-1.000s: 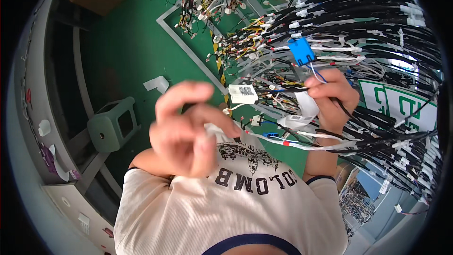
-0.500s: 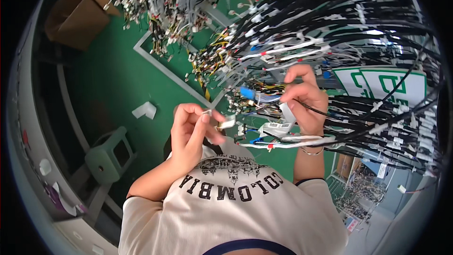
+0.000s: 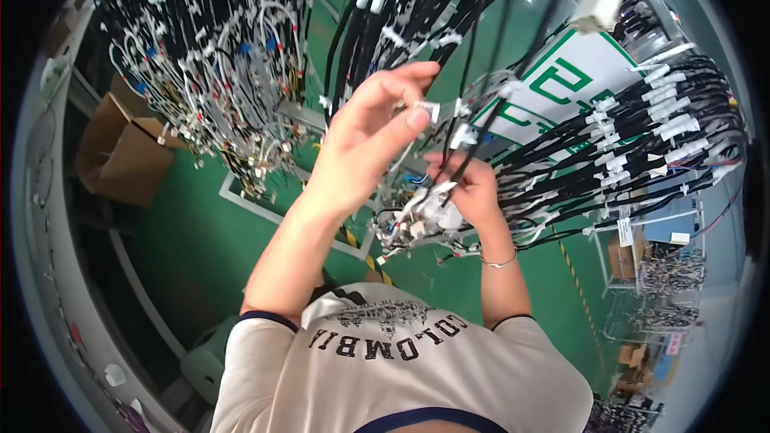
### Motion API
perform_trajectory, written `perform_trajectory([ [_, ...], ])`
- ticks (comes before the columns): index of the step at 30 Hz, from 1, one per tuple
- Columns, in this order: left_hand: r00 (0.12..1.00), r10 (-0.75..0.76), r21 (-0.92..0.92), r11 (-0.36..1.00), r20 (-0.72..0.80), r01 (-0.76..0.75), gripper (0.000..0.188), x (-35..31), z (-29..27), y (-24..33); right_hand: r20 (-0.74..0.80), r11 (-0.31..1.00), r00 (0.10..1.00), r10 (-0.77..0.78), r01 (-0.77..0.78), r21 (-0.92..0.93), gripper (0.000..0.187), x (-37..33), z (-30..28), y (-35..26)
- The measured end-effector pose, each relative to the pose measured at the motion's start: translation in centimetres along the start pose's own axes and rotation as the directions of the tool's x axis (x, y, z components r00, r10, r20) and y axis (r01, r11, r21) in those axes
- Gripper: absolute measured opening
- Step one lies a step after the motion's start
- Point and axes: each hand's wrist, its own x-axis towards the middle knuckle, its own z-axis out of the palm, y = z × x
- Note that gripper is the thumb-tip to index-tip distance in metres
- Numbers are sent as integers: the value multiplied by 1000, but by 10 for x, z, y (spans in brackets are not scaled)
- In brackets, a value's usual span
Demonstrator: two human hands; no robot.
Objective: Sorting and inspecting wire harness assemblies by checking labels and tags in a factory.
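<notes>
Raised in the middle, my left hand (image 3: pixel 362 135) pinches a small white label (image 3: pixel 430 110) between thumb and fingers. Lower and to the right, my right hand (image 3: pixel 476 194) is closed around part of a wire harness (image 3: pixel 439 210); its fingertips are partly behind black cables. White sleeves and small connectors of that harness bunch beside the palm. A black cable with a white clip (image 3: pixel 464 138) runs between my two hands. Close to the camera at upper right hangs a blurred white connector (image 3: pixel 597 8).
Dense hanging harnesses (image 3: pixel 216 56) fill the upper left, and more black cables (image 3: pixel 626 144) fan out on the right. A white sign with green marks (image 3: pixel 553 84) sits among them. A cardboard box (image 3: pixel 120 148) and a grey frame (image 3: pixel 265 212) are on the green floor at left.
The view has shifted toward the hanging cables. My left hand has moved up and right from in front of my chest. My right hand is lower, and the blue connector near it is no longer seen.
</notes>
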Motion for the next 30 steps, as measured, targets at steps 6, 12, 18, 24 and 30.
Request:
perform_trajectory([
  [6,977,-212,-444,876,-4,189,15,9,-1,-4,115,999,993,26,-31,41,41,9,-1,-39],
  [12,990,-49,-148,989,-130,29,7,-6,-20,29,114,970,993,26,-53,236,46,15,7,-56],
  [18,998,-56,-321,945,14,58,8,-33,-21,97,-132,959,951,-281,274,-66,23,36,44,-69],
  [24,968,50,352,935,-247,41,7,-43,16,98,-156,982,974,-167,178,63,10,46,63,-75],
  [30,964,-265,64,962,-28,267,6,-35,-19,63,69,959,991,-119,97,265,7,41,56,-59],
])
